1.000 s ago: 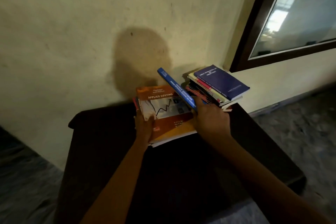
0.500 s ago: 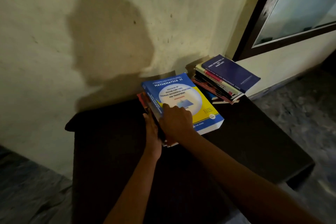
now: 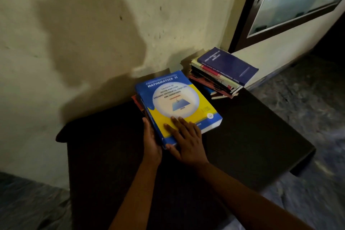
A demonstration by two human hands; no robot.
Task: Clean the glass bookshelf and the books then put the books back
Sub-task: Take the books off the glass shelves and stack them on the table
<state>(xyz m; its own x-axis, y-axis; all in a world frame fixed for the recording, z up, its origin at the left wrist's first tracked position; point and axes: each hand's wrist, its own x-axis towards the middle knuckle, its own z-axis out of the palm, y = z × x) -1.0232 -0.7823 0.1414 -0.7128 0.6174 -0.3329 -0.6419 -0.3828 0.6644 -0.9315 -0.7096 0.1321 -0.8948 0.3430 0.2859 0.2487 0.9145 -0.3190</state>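
Observation:
A blue and yellow Mathematics II book [image 3: 177, 99] lies face up on top of a small stack at the back of a dark table [image 3: 252, 136]. My right hand [image 3: 183, 139] rests flat on the book's near corner, fingers straight. My left hand [image 3: 152, 141] presses against the left side of the stack, its fingers along the spines. The books under the top one are mostly hidden; a red edge [image 3: 135, 100] shows at the left. A second stack [image 3: 222, 73], topped by a dark blue book, sits to the right against the wall.
A stained cream wall rises right behind the table. A dark-framed glass panel [image 3: 298, 0] is at the upper right above a pale ledge [image 3: 280, 56]. Grey floor surrounds the table on the left and right.
The blue book, held tilted on edge a second ago, now lies flat over the orange Applied Costing book. My right hand slid to its near corner; the left hand stays at the stack's side.

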